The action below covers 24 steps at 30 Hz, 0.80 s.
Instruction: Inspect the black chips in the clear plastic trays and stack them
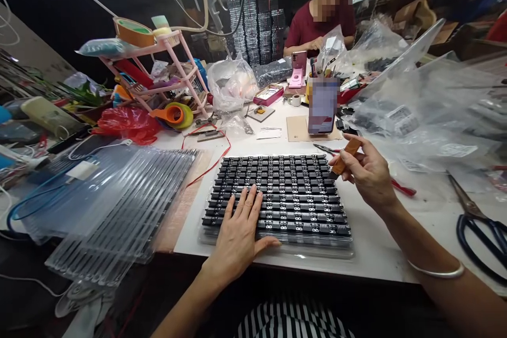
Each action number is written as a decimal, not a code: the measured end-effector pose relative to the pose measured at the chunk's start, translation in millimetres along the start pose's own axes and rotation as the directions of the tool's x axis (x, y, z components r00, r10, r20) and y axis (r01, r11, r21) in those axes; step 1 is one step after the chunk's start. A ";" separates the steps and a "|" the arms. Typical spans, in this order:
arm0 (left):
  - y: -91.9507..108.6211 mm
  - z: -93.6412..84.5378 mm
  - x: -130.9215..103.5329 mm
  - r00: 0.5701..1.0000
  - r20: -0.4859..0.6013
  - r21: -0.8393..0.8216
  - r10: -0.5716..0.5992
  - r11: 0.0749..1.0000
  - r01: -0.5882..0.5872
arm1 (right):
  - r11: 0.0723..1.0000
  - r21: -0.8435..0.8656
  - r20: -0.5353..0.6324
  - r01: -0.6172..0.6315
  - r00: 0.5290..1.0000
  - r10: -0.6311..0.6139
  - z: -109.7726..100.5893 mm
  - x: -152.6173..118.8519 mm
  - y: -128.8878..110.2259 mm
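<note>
Rows of small black electronic parts with white markings and pins fill a clear plastic tray [277,243] in front of me. Flat on the near left part of these rows lies my left hand [240,227], fingers stretched out and thumb toward the near edge. My right hand [366,171] is closed round a small orange-brown block with a dark end [347,156]. Its dark end is at the tray's right edge, by the upper rows; whether it touches the parts I cannot tell. Pliers [327,149] lie just behind the tray, partly hidden by my right hand.
Empty clear trays [119,195] lie stacked at left. Large scissors [477,222] rest at right, near plastic bags [431,116]. A phone [322,105] stands behind the tray, and a pink rack [170,71] at back left. Across the table sits a person [301,29].
</note>
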<state>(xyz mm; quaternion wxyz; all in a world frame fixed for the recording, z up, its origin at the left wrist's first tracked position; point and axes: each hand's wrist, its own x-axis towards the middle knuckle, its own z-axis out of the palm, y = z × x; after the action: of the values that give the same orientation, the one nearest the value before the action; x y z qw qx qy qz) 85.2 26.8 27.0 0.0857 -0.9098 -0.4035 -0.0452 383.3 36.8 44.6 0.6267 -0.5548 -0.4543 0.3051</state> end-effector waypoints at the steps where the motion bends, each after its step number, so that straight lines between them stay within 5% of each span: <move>1: -0.3 0.7 0.1 1.000 -0.002 0.008 0.002 1.000 -0.002 | 1.000 0.001 0.000 0.002 1.000 -0.002 0.1 0.1 0.0; 15: -1.6 11.9 1.9 0.986 -0.153 0.099 0.070 0.994 -0.055 | 0.998 0.000 0.021 0.055 0.998 -0.055 -2.9 1.8 2.3; 24: 14.9 10.9 13.8 0.984 -0.123 0.100 0.127 0.988 -0.115 | 0.996 -0.015 0.037 0.090 0.995 -0.089 -1.8 -0.8 0.6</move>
<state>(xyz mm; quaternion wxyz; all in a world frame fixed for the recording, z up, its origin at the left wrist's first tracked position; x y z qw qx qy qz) 105.6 29.0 16.6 0.1562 -0.9230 -0.3425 -0.0796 384.7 35.5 44.0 0.6266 -0.5337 -0.4924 0.2829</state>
